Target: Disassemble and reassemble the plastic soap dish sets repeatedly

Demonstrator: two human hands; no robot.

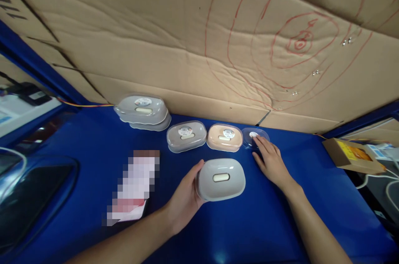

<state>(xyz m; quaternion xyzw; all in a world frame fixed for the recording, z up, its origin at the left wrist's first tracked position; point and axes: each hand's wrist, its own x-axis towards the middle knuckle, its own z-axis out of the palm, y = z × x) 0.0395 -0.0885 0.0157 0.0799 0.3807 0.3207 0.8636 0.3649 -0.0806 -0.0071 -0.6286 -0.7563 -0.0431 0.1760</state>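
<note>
My left hand grips a grey oval soap dish by its left end, with the thumb on the rim. It has no cover on it, and a cream oblong piece shows in its middle. Farther right, my right hand rests its fingertips on a clear plastic lid with a round sticker; the fingers are stretched out, the thumb apart. Left of that lid stand a peach soap dish and another grey soap dish, both under clear stickered lids.
Two grey lidded dishes are stacked at the back left. A phone-like device, its screen pixelated, lies on the blue table. Behind rises a cardboard wall with red lines. A small carton and cables are at right, a dark tablet-like device at left.
</note>
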